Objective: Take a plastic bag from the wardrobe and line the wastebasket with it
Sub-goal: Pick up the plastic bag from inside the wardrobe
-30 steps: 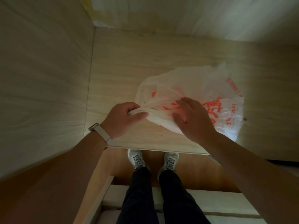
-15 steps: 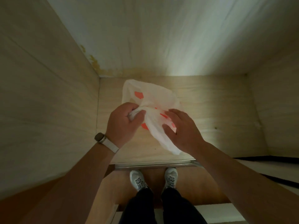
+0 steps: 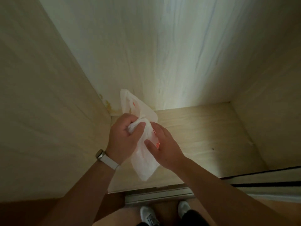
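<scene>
A white plastic bag (image 3: 143, 162) with orange print is bunched up above the wardrobe shelf (image 3: 203, 144). My left hand (image 3: 123, 137) grips its gathered middle in a fist, thumb over the plastic. The bag's top sticks up beyond the fist and its lower end hangs down toward the shelf's front edge. My right hand (image 3: 164, 147) lies against the bag's right side, with thumb and fingers around it. No wastebasket is in view.
The wardrobe's left wall (image 3: 48, 95), back panel (image 3: 162, 54) and right wall (image 3: 268, 95) close in the shelf. A metal door track (image 3: 159, 195) runs along the front. My feet in white shoes (image 3: 149, 216) stand on the wooden floor below.
The bag was spread flat on the shelf; both hands have gathered it into a tight bundle and lifted it. The camera has tilted up toward the back panel.
</scene>
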Demonstrator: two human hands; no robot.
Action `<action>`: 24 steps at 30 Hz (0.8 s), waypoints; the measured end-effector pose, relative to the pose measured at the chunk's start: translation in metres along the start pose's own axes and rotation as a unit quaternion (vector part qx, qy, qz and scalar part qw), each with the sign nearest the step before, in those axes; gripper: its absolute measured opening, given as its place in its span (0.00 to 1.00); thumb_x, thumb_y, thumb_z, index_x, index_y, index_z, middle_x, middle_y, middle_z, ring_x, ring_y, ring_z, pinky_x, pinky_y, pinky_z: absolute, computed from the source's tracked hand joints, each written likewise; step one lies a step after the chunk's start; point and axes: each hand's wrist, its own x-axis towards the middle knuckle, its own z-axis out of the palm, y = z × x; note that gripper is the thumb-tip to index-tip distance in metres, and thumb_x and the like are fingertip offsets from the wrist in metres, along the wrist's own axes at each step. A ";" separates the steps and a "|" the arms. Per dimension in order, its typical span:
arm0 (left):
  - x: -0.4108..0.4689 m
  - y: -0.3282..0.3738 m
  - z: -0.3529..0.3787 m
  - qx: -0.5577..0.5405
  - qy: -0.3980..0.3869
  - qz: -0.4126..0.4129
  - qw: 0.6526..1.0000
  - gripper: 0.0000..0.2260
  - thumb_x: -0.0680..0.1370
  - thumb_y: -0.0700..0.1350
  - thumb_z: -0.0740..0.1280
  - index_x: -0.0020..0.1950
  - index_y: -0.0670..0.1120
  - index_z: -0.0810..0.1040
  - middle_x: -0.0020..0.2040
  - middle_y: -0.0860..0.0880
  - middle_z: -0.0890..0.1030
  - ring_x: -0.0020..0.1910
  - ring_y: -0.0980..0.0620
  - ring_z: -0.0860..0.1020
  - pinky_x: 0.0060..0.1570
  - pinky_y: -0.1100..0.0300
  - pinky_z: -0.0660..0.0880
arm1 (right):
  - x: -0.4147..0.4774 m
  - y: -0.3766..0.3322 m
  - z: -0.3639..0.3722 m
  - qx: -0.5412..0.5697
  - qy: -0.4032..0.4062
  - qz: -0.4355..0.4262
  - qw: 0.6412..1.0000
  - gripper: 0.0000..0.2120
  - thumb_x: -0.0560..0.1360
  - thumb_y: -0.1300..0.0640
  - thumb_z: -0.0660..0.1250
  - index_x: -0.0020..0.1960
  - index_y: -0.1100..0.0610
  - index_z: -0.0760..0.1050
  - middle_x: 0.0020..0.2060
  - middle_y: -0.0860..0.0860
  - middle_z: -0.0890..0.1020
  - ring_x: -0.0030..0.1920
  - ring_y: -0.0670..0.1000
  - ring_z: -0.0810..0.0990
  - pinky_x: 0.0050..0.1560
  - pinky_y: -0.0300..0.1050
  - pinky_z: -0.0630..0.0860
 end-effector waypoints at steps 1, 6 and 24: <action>-0.001 0.007 -0.005 -0.003 0.005 -0.005 1.000 0.09 0.72 0.54 0.66 0.40 0.49 0.75 0.35 0.56 0.76 0.34 0.57 0.74 0.32 0.63 0.72 | -0.001 -0.007 -0.003 0.012 0.005 -0.006 1.000 0.31 0.79 0.38 0.59 0.77 0.52 0.59 0.73 0.48 0.69 0.72 0.46 0.66 0.72 0.44 0.64; -0.008 0.046 -0.017 -0.009 0.063 -0.036 0.997 0.06 0.71 0.54 0.66 0.38 0.54 0.74 0.33 0.56 0.76 0.32 0.56 0.74 0.31 0.62 0.73 | -0.006 -0.024 -0.023 0.035 0.005 -0.050 0.998 0.32 0.79 0.39 0.59 0.77 0.53 0.59 0.73 0.49 0.68 0.72 0.47 0.65 0.72 0.42 0.62; -0.111 0.182 0.000 0.114 0.303 -0.118 0.939 0.06 0.77 0.44 0.70 0.40 0.52 0.79 0.36 0.60 0.80 0.35 0.60 0.78 0.36 0.68 0.73 | -0.063 -0.046 -0.092 0.092 -0.135 -0.233 0.959 0.26 0.78 0.38 0.57 0.73 0.41 0.56 0.71 0.42 0.67 0.69 0.45 0.67 0.71 0.50 0.69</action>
